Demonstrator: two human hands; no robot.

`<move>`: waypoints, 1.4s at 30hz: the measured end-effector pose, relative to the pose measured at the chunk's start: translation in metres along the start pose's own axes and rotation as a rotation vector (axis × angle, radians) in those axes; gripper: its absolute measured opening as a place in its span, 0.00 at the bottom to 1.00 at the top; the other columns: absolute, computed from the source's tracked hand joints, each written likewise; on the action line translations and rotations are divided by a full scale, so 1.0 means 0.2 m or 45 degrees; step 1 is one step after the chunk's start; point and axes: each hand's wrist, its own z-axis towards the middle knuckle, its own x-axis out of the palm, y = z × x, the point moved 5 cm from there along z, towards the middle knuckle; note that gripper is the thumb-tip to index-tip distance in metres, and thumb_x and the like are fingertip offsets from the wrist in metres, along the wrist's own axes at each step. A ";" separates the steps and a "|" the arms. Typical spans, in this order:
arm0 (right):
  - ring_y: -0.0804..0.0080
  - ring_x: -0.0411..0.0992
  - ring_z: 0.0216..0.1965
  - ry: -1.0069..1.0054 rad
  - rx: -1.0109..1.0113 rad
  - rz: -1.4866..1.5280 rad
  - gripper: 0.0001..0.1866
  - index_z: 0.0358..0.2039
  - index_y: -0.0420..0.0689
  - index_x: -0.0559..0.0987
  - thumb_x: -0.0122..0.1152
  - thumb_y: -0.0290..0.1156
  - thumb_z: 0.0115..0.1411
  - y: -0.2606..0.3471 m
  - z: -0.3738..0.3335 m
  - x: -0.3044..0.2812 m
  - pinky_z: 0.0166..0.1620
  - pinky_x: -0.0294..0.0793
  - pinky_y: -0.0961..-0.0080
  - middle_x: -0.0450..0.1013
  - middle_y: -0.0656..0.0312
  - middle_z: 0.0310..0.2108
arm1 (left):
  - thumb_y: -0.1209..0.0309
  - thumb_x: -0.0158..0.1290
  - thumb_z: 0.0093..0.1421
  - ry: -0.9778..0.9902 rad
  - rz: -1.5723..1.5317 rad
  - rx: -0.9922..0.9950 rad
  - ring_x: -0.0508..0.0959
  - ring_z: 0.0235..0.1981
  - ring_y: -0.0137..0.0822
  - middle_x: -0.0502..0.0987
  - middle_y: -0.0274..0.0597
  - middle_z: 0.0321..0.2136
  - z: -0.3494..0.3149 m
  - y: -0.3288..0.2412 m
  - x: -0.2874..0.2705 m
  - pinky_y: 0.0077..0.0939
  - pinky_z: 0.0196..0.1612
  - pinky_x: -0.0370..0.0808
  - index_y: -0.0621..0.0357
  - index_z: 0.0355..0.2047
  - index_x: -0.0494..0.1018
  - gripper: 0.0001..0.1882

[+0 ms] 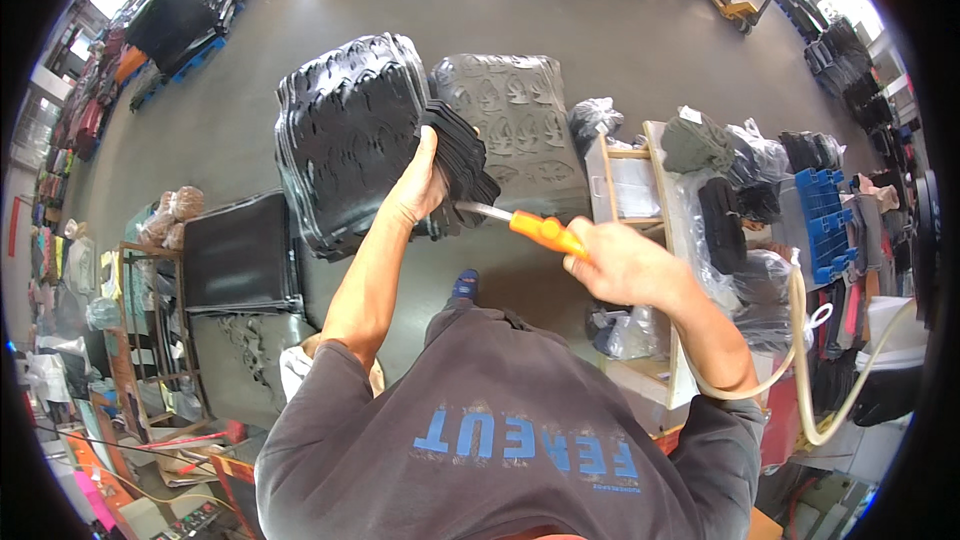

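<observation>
My left hand (416, 188) grips a thick bunch of black cut pieces (458, 150), thumb up along its near side; the other fingers are mostly hidden behind it. In my right hand (622, 262) is an orange air blow gun (545, 230), its bent metal nozzle pointing left at the lower part of the bunch. A pale hose (802, 360) loops by my right forearm. Just beyond my left hand stands a tall stack of glossy black sheets (350, 130) with shaped cut-outs. Right of it is a grey stack (508, 125) with similar outlines.
A wooden shelf unit (652, 175) stands at the right, with plastic-wrapped bundles and a blue crate (825, 225) beyond it. More black sheets (238, 255) lie at the left, near a rusty metal rack (150, 340). A yellow pallet jack (738, 10) is far right.
</observation>
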 end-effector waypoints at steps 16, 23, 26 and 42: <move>0.32 0.79 0.40 -0.128 -0.103 0.176 0.13 0.41 0.31 0.71 0.58 0.30 0.66 0.20 0.68 -0.23 0.42 0.76 0.44 0.78 0.35 0.32 | 0.42 0.59 0.68 0.001 -0.031 0.261 0.76 0.60 0.55 0.79 0.51 0.59 0.35 -0.89 -0.20 0.61 0.64 0.71 0.35 0.60 0.74 0.26; 0.35 0.79 0.46 -0.061 -0.025 0.172 0.15 0.42 0.32 0.74 0.59 0.32 0.64 0.13 0.71 -0.32 0.49 0.76 0.47 0.79 0.35 0.37 | 0.41 0.58 0.68 0.122 -0.078 0.216 0.73 0.64 0.55 0.77 0.56 0.61 0.42 -0.95 -0.13 0.59 0.67 0.68 0.42 0.56 0.78 0.26; 0.35 0.79 0.43 0.052 -0.091 0.106 0.13 0.43 0.32 0.75 0.58 0.30 0.64 0.10 0.69 -0.28 0.47 0.77 0.46 0.79 0.36 0.34 | 0.41 0.57 0.69 0.008 0.017 0.252 0.72 0.65 0.56 0.75 0.61 0.62 0.44 -0.96 -0.17 0.57 0.68 0.68 0.45 0.55 0.78 0.26; 0.58 0.77 0.32 0.198 0.189 0.187 0.12 0.44 0.36 0.76 0.60 0.31 0.64 0.02 0.63 -0.50 0.38 0.75 0.59 0.72 0.52 0.26 | 0.53 0.58 0.72 -0.086 0.439 0.361 0.79 0.58 0.46 0.80 0.49 0.58 0.45 -0.78 -0.14 0.46 0.63 0.75 0.56 0.58 0.76 0.24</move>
